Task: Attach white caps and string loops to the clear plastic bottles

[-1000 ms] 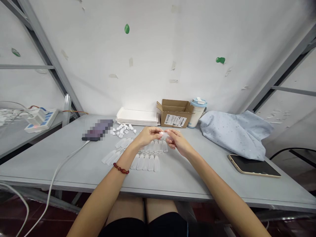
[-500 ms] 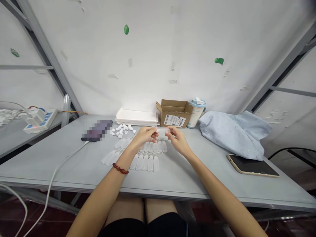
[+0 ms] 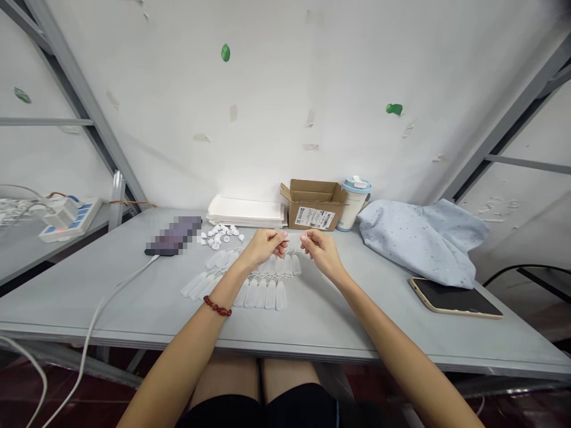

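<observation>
— Largest thing in view?
— A grey counter (image 3: 339,324), right under both grips, and a white wall (image 3: 267,89) far beyond them.

— Right of the grips?
— A crumpled pale blue dotted cloth (image 3: 422,244), then a face-up phone (image 3: 455,297) nearer the counter's front edge.

— Ahead of them?
— An open cardboard box (image 3: 313,205) beside a lidded blue-and-white cup (image 3: 354,202), with a stack of white sheets (image 3: 245,211) just left of the box.

— Left of them?
— A pixelated flat device (image 3: 173,236) on a white cable (image 3: 120,291), well apart from the grips.

— And the grips?
— The left grip (image 3: 263,249) and right grip (image 3: 322,249) raised and facing, just apart, fingers curled, fingertips pinched almost closed. Any hold on something too thin to make out: impossible to tell.

— Nearest things?
— Translucent plastic vials (image 3: 270,294), joined in a row directly below both grips. Small white caps (image 3: 220,236) in a loose pile just ahead of the left grip.
</observation>
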The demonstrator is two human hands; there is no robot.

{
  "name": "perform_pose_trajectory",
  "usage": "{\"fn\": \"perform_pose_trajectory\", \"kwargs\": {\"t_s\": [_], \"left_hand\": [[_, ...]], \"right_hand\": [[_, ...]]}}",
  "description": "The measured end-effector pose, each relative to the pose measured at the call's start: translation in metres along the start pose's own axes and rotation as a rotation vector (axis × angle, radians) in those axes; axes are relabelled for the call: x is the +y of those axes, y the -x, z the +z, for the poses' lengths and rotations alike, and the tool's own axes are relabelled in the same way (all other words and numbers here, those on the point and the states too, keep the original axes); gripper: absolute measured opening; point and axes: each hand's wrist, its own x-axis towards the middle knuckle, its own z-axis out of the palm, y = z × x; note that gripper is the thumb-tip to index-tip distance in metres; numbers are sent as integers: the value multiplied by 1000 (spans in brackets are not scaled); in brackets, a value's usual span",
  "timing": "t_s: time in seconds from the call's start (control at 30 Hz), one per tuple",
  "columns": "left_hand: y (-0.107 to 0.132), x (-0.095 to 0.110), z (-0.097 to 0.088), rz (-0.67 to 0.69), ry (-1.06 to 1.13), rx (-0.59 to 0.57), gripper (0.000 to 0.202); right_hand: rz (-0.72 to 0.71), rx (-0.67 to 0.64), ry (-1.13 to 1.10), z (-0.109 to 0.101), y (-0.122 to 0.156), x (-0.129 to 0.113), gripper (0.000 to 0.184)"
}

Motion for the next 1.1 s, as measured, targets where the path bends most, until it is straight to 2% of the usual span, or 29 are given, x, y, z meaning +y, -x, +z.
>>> {"fn": "perform_pose_trajectory", "kwargs": {"t_s": [0.17,0.4,0.5,0.67,0.9,1.1], "left_hand": [[-1,-1,1,122,-78,-16,30],[1,-1,2,179,-99,6,27],[2,0,4,167,-104,10,32],[2,1,5,61,-76,-21,44],[0,-3,1,41,-79,-52,38],[0,-2,0,84,-51,-63,32]], "right_hand": [[81,-1,-76,-2,-2,-2,24],[97,10,-87,-2,-3,-3,25],[65,19,-122,-3,-4,-2,27],[9,17,-115,-3,-4,0,31],[-6,-1,-22,-3,-4,3,30],[0,17,13,-3,-2,3,26]]}}
